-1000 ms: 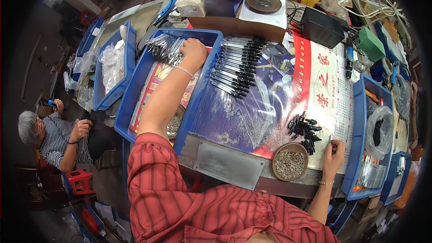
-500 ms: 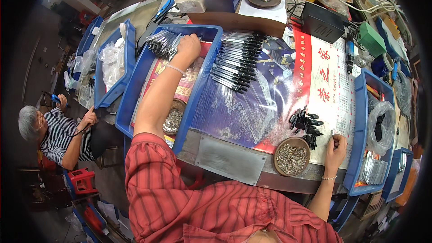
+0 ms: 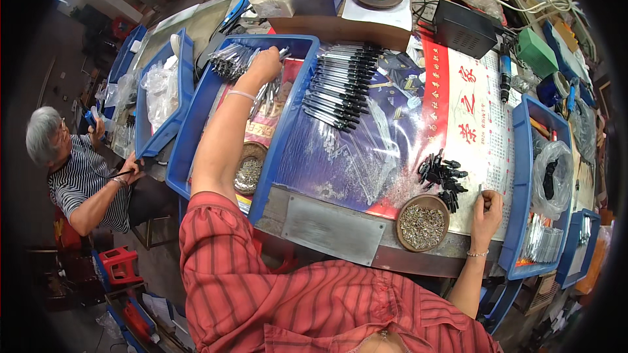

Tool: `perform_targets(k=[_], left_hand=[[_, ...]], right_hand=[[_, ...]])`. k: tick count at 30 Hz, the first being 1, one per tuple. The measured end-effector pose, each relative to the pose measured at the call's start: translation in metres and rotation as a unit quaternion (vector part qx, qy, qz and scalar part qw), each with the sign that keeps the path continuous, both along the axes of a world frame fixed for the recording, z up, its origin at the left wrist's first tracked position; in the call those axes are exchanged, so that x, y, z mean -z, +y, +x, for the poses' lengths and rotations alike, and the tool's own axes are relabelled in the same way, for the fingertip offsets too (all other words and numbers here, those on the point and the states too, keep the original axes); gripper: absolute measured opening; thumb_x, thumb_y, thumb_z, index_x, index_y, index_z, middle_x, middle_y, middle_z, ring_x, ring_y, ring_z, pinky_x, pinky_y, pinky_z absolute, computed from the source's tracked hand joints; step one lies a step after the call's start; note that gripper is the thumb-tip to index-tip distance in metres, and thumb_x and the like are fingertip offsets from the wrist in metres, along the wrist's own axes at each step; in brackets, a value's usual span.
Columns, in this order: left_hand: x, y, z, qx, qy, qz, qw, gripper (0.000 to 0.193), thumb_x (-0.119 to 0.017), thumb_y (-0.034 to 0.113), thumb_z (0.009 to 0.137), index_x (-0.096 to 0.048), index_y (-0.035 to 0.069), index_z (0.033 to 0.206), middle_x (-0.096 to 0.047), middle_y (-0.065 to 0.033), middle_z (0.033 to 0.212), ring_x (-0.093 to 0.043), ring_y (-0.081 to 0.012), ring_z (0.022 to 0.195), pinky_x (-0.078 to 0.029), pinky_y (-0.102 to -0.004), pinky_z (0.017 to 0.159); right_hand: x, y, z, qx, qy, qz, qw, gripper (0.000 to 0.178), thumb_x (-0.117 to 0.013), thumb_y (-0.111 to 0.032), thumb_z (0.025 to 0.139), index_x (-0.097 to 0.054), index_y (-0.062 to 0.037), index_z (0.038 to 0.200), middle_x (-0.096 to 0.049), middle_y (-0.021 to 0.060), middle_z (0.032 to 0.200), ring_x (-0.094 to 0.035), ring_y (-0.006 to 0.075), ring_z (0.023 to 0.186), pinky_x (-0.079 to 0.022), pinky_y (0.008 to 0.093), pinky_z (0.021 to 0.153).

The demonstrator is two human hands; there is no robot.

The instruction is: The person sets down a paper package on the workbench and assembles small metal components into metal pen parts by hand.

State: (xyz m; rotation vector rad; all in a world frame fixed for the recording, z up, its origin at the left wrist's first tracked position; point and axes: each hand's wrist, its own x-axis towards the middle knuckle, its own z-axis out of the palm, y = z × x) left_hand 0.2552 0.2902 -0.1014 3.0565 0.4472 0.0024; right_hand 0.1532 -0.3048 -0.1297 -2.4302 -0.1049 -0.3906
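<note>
My left hand (image 3: 266, 65) is over the far end of a large blue tray (image 3: 278, 157), its fingers closed round a bunch of slim pens (image 3: 264, 99) that show on both sides of it. Left of it, in the same tray, lies a heap of clear and black pens (image 3: 230, 62). My right hand (image 3: 486, 214) rests on the table's right side and pinches a small thin grey piece (image 3: 480, 188), too small to name. Close by are a pile of black pen parts (image 3: 443, 176) and a round dish (image 3: 400, 235) of tiny metal parts.
A row of black-ended pens (image 3: 340, 85) lies right of the tray. Another blue tray (image 3: 520, 183) with a plastic bag and tubes stands at far right. A black box (image 3: 464, 29) and a wooden ledge (image 3: 340, 31) line the back. A co-worker (image 3: 91, 176) sits at left.
My left hand has shifted slightly left and up, and pens now show beneath it. My right hand stays nearly in place, still pinching the small piece. The co-worker has leaned in.
</note>
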Motion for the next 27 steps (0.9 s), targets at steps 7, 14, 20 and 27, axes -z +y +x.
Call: perform_targets(k=[7,14,20,27], left_hand=[[-0.014,-0.001,-0.005,0.023,-0.008,-0.051,0.998,0.026,-0.056,0.013,0.077,-0.053,-0.004,0.097,-0.06,-0.0296,0.095,-0.057,-0.0433,0.095,-0.044,-0.0472,0.083],[-0.058,-0.02,-0.024,0.072,-0.045,-0.133,0.987,0.032,-0.057,0.016,0.08,-0.054,-0.003,0.105,-0.06,-0.0262,0.1,-0.056,-0.0399,0.1,-0.043,-0.0427,0.085],[-0.122,-0.097,-0.077,0.123,-0.021,-0.266,0.956,0.032,-0.056,0.016,0.086,-0.052,-0.002,0.112,-0.061,-0.0128,0.095,-0.054,-0.0187,0.085,-0.043,-0.0309,0.08],[-0.088,-0.202,-0.126,0.345,0.038,-0.297,0.889,0.047,-0.056,0.011,0.082,-0.043,-0.001,0.126,-0.058,-0.0222,0.107,-0.059,-0.0324,0.096,-0.046,-0.0363,0.083]], right_hand=[[-0.005,0.004,0.0,0.003,0.002,-0.004,1.0,0.006,-0.058,-0.001,0.078,-0.056,-0.0002,0.084,-0.052,0.0075,0.077,-0.049,0.0194,0.067,-0.041,0.0306,0.063],[-0.005,0.002,-0.003,0.004,0.009,0.007,1.0,0.006,-0.057,-0.001,0.079,-0.056,-0.0004,0.084,-0.053,0.008,0.078,-0.049,0.0201,0.067,-0.041,0.0306,0.064],[0.002,-0.004,-0.004,0.003,0.003,-0.014,1.0,0.007,-0.056,-0.004,0.08,-0.056,-0.0004,0.086,-0.055,0.0101,0.082,-0.054,0.0243,0.073,-0.044,0.033,0.068],[0.001,-0.005,0.0,-0.001,-0.026,-0.028,0.999,0.009,-0.058,-0.009,0.08,-0.058,-0.0028,0.087,-0.059,0.0114,0.085,-0.058,0.0271,0.076,-0.046,0.035,0.068]])
